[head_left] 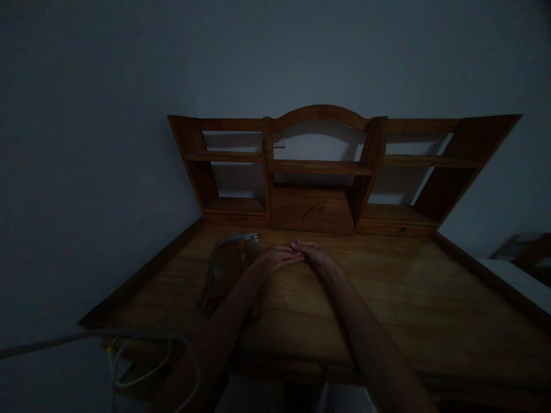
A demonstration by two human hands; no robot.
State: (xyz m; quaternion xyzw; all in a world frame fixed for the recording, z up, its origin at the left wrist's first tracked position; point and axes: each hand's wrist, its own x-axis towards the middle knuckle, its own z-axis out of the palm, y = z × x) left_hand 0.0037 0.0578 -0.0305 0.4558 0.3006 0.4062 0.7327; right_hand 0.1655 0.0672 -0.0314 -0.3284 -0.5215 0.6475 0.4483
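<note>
Toward twelve o'clock, my left hand (279, 257) and right hand (313, 251) are pinching a small bit (297, 241); any slackening would be risking a drop.

Wooden shelf unit (319, 167) stands at twelve o'clock, wall socket (279, 143) showing through! And there's pale cable (86, 337) looping between seven and eight.
</note>
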